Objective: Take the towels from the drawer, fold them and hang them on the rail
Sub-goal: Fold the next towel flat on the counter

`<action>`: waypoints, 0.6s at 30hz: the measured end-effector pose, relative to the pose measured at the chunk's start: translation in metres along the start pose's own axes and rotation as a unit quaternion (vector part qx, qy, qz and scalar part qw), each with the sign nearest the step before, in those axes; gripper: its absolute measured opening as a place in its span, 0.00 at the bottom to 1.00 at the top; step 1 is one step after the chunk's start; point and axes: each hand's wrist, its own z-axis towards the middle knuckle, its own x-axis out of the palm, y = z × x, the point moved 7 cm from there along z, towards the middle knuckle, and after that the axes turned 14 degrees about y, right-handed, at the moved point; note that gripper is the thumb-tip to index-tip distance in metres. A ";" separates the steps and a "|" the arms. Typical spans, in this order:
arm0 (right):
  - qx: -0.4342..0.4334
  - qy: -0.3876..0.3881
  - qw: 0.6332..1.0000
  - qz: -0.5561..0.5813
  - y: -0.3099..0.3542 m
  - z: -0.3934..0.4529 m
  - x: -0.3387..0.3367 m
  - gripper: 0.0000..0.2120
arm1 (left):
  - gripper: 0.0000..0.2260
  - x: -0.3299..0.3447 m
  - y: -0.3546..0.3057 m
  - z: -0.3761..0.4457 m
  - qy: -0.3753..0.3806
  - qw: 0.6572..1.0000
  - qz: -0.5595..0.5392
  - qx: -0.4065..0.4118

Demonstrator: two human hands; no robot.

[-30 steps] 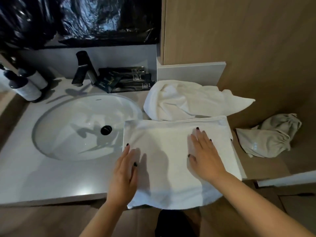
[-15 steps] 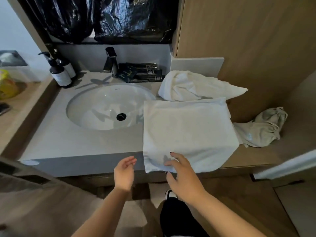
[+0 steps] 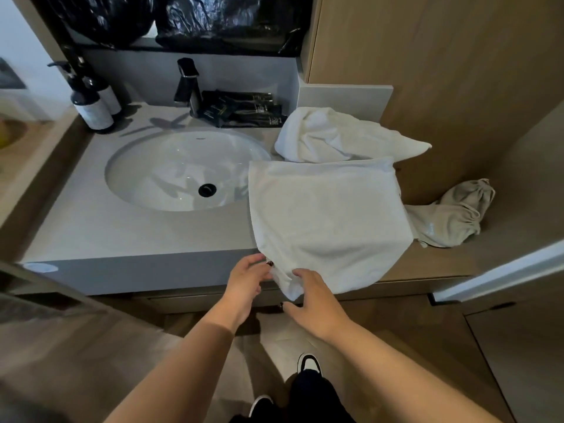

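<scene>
Folded towel (image 3: 329, 221) lay on counter (image 3: 122, 239) w/ its corner hanging over the edge. Left hand (image 3: 245, 285) & right hand (image 3: 314, 297) pinched that corner. Probably soft, light, floppy; better to support both edges.

White oval basin (image 3: 171, 175) set in grey countertop (image 3: 91, 230), black faucet (image 3: 187, 83) behind. Two dark pump bottles (image 3: 91, 102) back left. Beige drawstring bag (image 3: 451, 215) right.

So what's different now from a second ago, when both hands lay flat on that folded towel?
Both hands slid back to the near corner of the folded towel, which hangs off the counter edge. The left hand and right hand now take hold of that corner. The crumpled towel behind it, the beige bag and the bottles stayed put.
</scene>
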 end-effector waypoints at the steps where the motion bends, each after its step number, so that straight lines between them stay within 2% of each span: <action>1: 0.009 0.003 1.000 0.000 -0.001 0.005 0.004 0.30 | 0.12 0.001 -0.002 -0.001 0.008 1.000 0.003 0.006; 2: 0.017 -0.006 1.000 -0.004 -0.003 0.009 0.005 0.29 | 0.12 0.003 -0.005 -0.002 0.014 1.000 0.002 0.011; 5: 0.012 -0.088 0.996 0.010 -0.005 0.011 -0.011 0.09 | 0.11 0.005 -0.016 -0.001 0.021 1.000 0.001 0.022; 6: 0.009 -0.115 0.993 0.028 -0.007 0.008 -0.020 0.06 | 0.11 0.006 -0.019 0.000 0.019 1.000 0.003 0.023; 8: 0.012 -0.167 0.983 0.077 -0.013 0.001 -0.041 0.08 | 0.11 0.005 -0.021 0.003 -0.006 1.000 -0.002 0.025; 11: 0.014 -0.238 0.964 0.114 -0.016 -0.013 -0.071 0.09 | 0.10 -0.002 -0.011 0.007 -0.082 0.997 -0.009 -0.002; 12: 0.011 -0.254 0.960 0.114 -0.015 -0.017 -0.079 0.09 | 0.14 -0.002 -0.005 0.008 -0.093 0.995 -0.016 -0.019; 14: 0.003 -0.274 0.955 0.115 -0.011 -0.024 -0.092 0.09 | 0.24 0.007 0.010 0.012 -0.077 0.994 -0.041 -0.061; 15: -0.003 -0.282 0.952 0.117 -0.008 -0.028 -0.098 0.09 | 0.24 0.015 0.015 0.014 -0.056 0.995 -0.046 -0.074; 18: -0.020 -0.289 0.952 0.103 -0.002 -0.041 -0.110 0.06 | 0.13 0.039 0.020 0.019 -0.009 0.995 -0.043 -0.090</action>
